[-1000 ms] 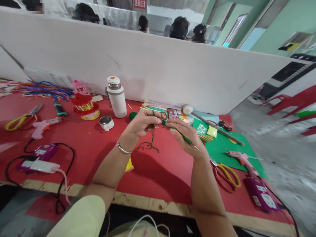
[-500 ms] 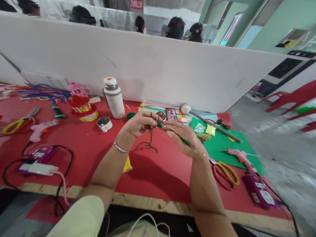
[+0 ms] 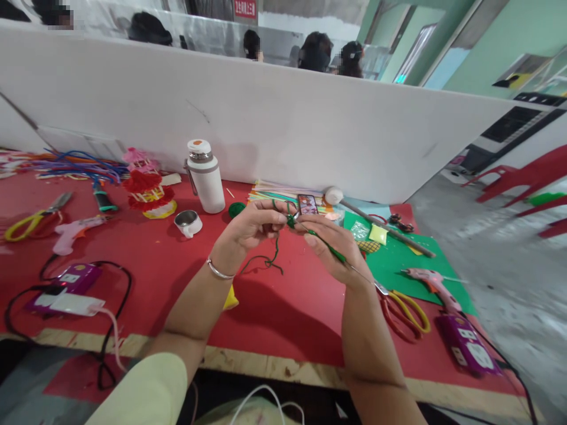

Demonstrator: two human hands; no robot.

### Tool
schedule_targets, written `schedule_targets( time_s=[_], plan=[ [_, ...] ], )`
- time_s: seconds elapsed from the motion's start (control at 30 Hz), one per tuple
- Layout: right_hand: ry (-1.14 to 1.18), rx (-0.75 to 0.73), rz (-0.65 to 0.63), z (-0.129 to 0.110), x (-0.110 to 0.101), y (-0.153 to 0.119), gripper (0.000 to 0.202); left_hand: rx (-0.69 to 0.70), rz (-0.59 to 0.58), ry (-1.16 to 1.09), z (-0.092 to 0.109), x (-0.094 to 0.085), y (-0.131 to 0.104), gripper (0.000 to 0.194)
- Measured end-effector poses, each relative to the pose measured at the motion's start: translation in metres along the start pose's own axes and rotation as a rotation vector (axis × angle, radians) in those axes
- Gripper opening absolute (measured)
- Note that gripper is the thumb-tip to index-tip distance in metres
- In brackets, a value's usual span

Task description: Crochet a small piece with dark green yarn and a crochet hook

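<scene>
In the head view, pinches a small, dark-green worked piece of yarn (image 3: 290, 221) between thumb and fingertips of the bare left hand (image 3: 251, 224), half curled, with a dark-green strand (image 3: 273, 205) looped over the fingers. Grasps a slender metal crochet hook with a green handle (image 3: 332, 250) between thumb and fingers of the bare right hand (image 3: 339, 239), nearly closed, with the tip right beside the piece; too small to tell inside a loop or outside. Holds both above the middle of the red-covered table (image 3: 283, 301). Trails a loose, dark-green yarn tail (image 3: 268, 261) below the left hand. Shows a round, dark-green yarn ball (image 3: 236, 209) behind the left hand, toward the table's back edge.
</scene>
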State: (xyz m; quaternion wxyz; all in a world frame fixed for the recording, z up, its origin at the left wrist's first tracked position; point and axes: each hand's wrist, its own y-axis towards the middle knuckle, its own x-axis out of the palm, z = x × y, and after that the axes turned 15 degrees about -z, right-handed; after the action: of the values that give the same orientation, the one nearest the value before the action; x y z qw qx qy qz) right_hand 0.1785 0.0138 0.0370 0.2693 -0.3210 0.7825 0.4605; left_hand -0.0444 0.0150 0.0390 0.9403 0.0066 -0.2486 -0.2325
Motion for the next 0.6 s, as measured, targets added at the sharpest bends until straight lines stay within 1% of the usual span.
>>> schedule_targets(
  time_s=[0.13, 0.23, 0.43, 0.5, 0.6],
  plan=[
    [-0.004, 0.027, 0.004, 0.000, -0.001, 0.002, 0.026, 0.008, 0.016, 0.019, -0.001, 0.000, 0.000, 0.030],
    [-0.051, 0.012, 0.033, 0.003, 0.005, 0.004, 0.025, 0.019, 0.036, 0.022, -0.002, 0.003, 0.002, 0.034],
    [-0.282, 0.003, 0.170, 0.019, 0.027, 0.000, 0.026, 0.030, 0.083, -0.034, -0.012, 0.012, 0.008, 0.032],
    [-0.346, 0.007, 0.184, 0.022, 0.030, -0.005, 0.028, 0.018, 0.093, -0.060, -0.016, 0.014, 0.010, 0.033],
    [-0.406, -0.002, 0.181, 0.023, 0.029, -0.012, 0.034, -0.018, 0.090, -0.080, -0.021, 0.016, 0.011, 0.034]
  ],
)
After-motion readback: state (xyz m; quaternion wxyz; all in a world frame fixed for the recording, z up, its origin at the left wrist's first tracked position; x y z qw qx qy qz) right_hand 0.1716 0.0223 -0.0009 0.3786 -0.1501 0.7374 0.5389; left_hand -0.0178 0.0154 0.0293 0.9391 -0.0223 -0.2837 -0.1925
